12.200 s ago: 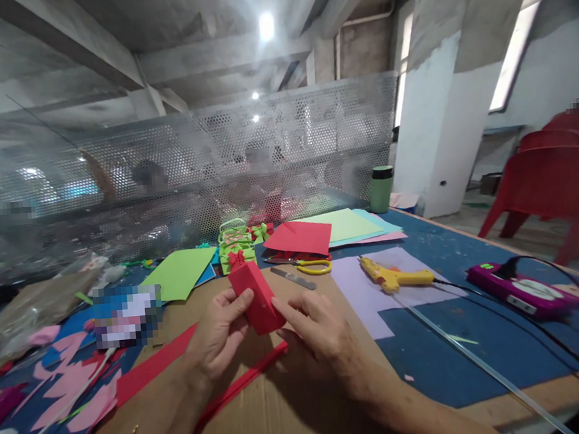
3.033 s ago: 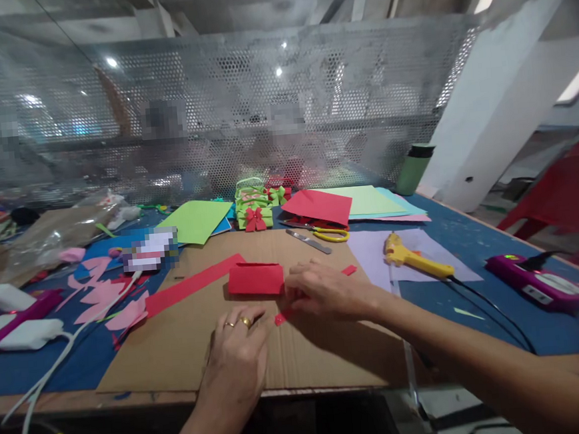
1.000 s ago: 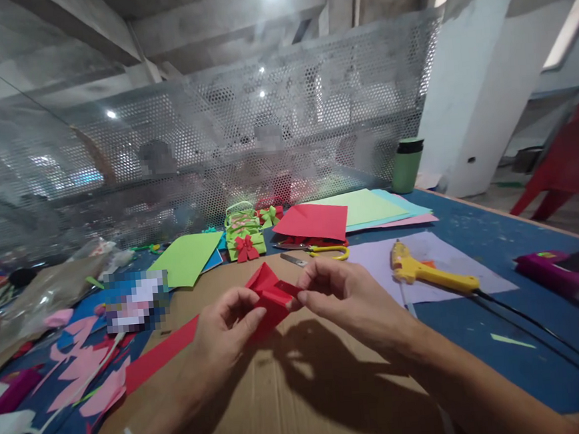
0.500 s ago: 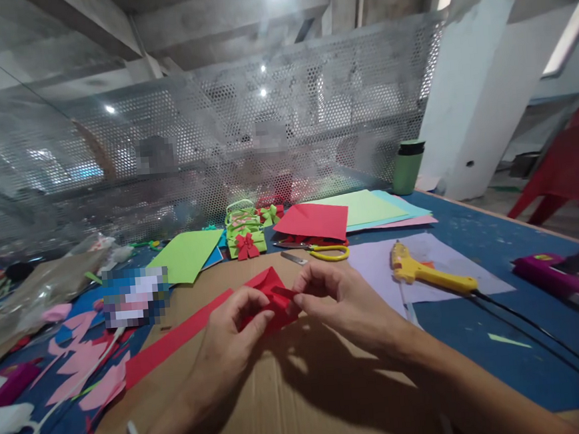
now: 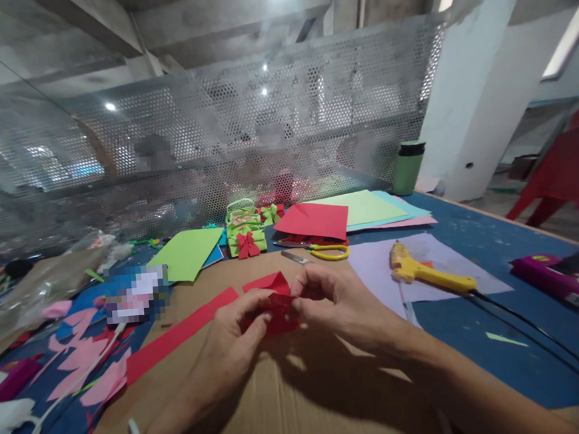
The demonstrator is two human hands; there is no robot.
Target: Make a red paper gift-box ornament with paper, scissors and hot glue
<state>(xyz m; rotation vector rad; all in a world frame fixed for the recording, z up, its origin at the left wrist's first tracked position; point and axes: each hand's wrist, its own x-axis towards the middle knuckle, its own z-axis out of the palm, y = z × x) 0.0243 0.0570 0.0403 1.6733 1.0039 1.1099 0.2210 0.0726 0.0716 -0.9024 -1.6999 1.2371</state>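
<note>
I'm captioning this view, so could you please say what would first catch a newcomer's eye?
Probably the folded red paper between the left hand and right hand, over the cardboard. Next, the yellow glue gun on the lilac sheet at right, then the red bow on the green stack.

A small, boxy piece folded from plain bright-red paper [image 5: 282, 318] is held between the fingertips of the left hand [image 5: 242, 324] and the right hand [image 5: 329, 301], above a flat brown cardboard sheet [image 5: 269, 406]. Its far part is formed into a sloping panel, brightly lit, by which a pointed corner is made at the upper right. The nearer part is left in shade, shown as a darker red between the two thumbs. The left side is partly covered by fingers, and the right edge is pinched. Its full outline is hidden, and the inner folds cannot be made out.
</note>
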